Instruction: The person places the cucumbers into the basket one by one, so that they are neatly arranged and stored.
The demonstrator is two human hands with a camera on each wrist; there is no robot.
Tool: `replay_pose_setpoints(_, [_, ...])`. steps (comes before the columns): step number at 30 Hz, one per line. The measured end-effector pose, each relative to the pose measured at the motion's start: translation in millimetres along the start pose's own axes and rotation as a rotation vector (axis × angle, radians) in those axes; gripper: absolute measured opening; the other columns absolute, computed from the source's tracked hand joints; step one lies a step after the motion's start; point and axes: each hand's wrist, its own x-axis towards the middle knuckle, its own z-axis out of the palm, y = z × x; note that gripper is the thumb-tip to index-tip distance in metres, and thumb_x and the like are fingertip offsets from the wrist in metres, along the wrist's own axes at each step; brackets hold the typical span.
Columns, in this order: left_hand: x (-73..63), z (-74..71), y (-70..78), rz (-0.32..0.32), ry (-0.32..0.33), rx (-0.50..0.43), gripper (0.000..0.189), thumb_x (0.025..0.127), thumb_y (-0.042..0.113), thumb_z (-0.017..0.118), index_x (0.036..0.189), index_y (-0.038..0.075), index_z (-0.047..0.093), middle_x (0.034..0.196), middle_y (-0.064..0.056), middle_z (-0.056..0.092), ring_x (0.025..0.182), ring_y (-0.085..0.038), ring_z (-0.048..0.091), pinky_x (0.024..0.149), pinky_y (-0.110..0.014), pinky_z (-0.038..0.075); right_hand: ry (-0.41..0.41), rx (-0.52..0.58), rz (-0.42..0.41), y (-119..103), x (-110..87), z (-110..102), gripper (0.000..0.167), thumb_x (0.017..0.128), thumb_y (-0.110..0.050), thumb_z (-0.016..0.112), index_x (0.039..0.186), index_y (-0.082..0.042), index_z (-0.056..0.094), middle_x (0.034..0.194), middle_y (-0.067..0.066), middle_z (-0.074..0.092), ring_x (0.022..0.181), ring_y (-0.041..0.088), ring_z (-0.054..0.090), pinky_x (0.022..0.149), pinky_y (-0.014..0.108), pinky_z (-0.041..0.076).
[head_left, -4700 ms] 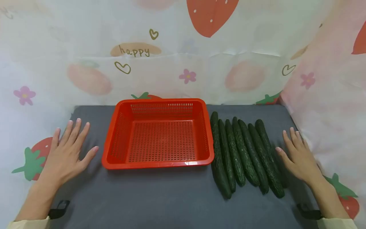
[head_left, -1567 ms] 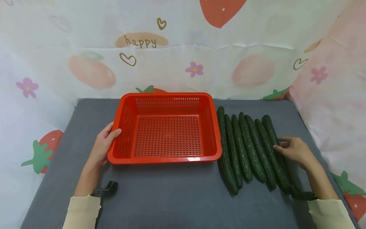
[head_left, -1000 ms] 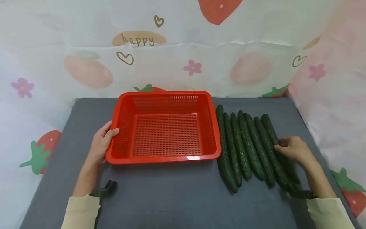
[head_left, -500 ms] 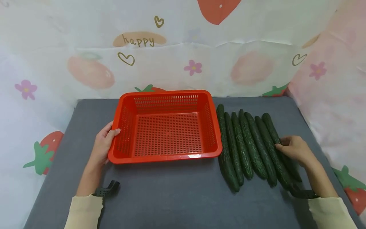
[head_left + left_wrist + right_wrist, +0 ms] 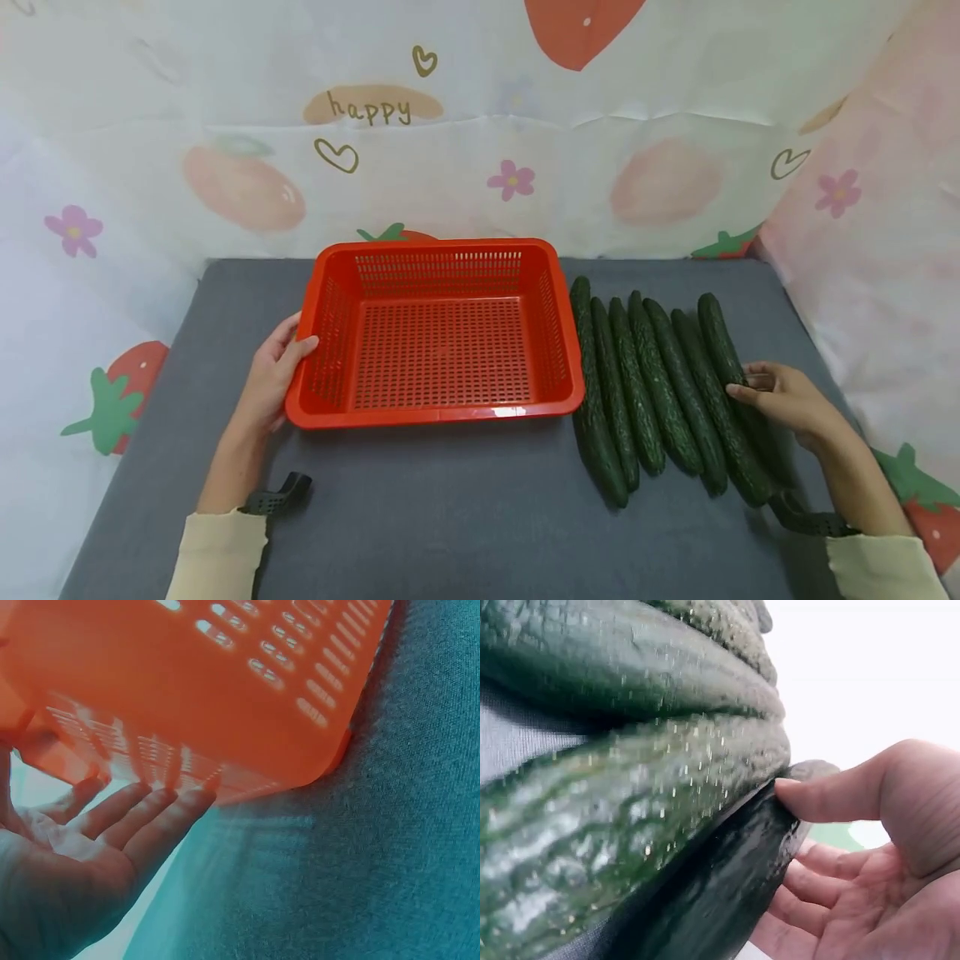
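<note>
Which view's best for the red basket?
Head: nearly all of the red basket shows, rim and inside, with the left hand at one end. Left wrist: only part of its slotted outside, close up, fingers against it. Right wrist: none of it.

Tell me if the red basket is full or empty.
Empty. In the head view, the basket shows its slotted floor bare from wall to wall, and the cucumbers are all outside it, to its right.
</note>
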Motion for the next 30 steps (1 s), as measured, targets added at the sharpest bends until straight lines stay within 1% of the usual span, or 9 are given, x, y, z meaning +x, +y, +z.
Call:
replay_pose_setpoints(5, [-2.3,-4.5,-0.4,0.013,-0.083,-0.031,0.046,0.114,0.020,0.042,0.158,0.009,0.037,0.125,-0.001,0.065,0.100,-0.009,0.074,0.083,-0.024,0.064,0.047,-0.001,-0.013,-6.5,-1.1,-1.4,0.080,0.111,-0.042,0.052,0.159,0.016,0.024,0.158,0.048,0.029,0.143,0.066,0.033,0.109,0.075,0.041])
replay_pose_setpoints(9, [-1.2,-4.0,2.1,0.002,-0.107,-0.018,0.046,0.113,0.020,0.040,0.158,0.008,0.037,0.122,-0.001,0.067,0.097,-0.009,0.073,0.082,-0.024,0.063,0.072,0.008,-0.041,-17.2,-4.3,-5.3,0.081,0.109,-0.045,0.056,0.161,0.010,0.029,0.161,0.043,0.032,0.145,0.064,0.035,0.109,0.074,0.042])
replay_pose_setpoints(11, [-1.5,-3.8,2.4,-0.005,-0.106,-0.007,0.048,0.113,0.021,0.041,0.159,0.008,0.036,0.122,-0.001,0.067,0.098,-0.008,0.073,0.082,-0.024,0.063,0.056,0.002,-0.064,-23.4,-5.2,-6.3,0.079,0.109,-0.043,0.057,0.161,0.010,0.029,0.161,0.043,0.032,0.145,0.063,0.035,0.110,0.074,0.041])
replay_pose_setpoints(13, [-2.5,-4.2,1.6,-0.010,-0.105,-0.005,0.048,0.113,0.022,0.041,0.159,0.009,0.035,0.122,-0.001,0.067,0.097,-0.008,0.073,0.082,-0.023,0.063,0.020,-0.011,-0.079,-29.3,-5.9,-5.7,0.077,0.110,-0.040,0.055,0.161,0.011,0.028,0.161,0.043,0.032,0.145,0.064,0.035,0.110,0.074,0.041])
replay_pose_setpoints(16, [-3.5,-5.0,0.1,-0.013,-0.122,-0.032,0.047,0.114,0.021,0.041,0.159,0.009,0.034,0.122,0.000,0.068,0.098,-0.008,0.074,0.082,-0.024,0.064,-0.015,-0.032,-0.105,-36.6,-7.1,-1.2,0.073,0.111,-0.035,0.055,0.160,0.012,0.028,0.160,0.044,0.032,0.143,0.064,0.036,0.109,0.074,0.042])
replay_pose_setpoints(18, [-2.8,-4.7,-0.7,-0.017,-0.134,-0.051,0.047,0.114,0.020,0.040,0.159,0.009,0.034,0.122,-0.001,0.068,0.098,-0.008,0.074,0.082,-0.025,0.064,-0.010,-0.027,-0.118,-41.7,-9.0,2.6,0.073,0.110,-0.034,0.057,0.159,0.011,0.028,0.159,0.044,0.032,0.143,0.063,0.036,0.108,0.074,0.042])
replay_pose_setpoints(23, [-1.0,-4.4,-2.1,-0.021,-0.144,-0.061,0.048,0.114,0.020,0.040,0.160,0.009,0.032,0.121,-0.001,0.068,0.098,-0.008,0.074,0.082,-0.025,0.064,0.065,-0.033,-0.168,-58.0,-16.8,8.7,0.073,0.108,-0.035,0.061,0.158,0.008,0.028,0.156,0.042,0.034,0.141,0.061,0.037,0.104,0.074,0.043])
replay_pose_setpoints(27, [-2.3,-7.3,-1.8,-0.021,-0.145,-0.048,0.050,0.114,0.020,0.040,0.161,0.008,0.030,0.123,-0.002,0.068,0.098,-0.010,0.075,0.083,-0.026,0.065,0.146,-0.090,-0.223,-73.0,-23.6,12.7,0.068,0.107,-0.035,0.064,0.154,0.005,0.037,0.152,0.039,0.044,0.138,0.058,0.044,0.102,0.073,0.043])
replay_pose_setpoints(30, [-3.9,-9.7,-1.4,-0.020,-0.152,-0.042,0.050,0.114,0.020,0.040,0.162,0.008,0.030,0.125,-0.003,0.068,0.099,-0.010,0.075,0.083,-0.026,0.065,0.187,-0.129,-0.261,-84.6,-27.2,16.5,0.063,0.105,-0.033,0.067,0.151,0.003,0.043,0.148,0.035,0.050,0.135,0.055,0.049,0.099,0.070,0.046])
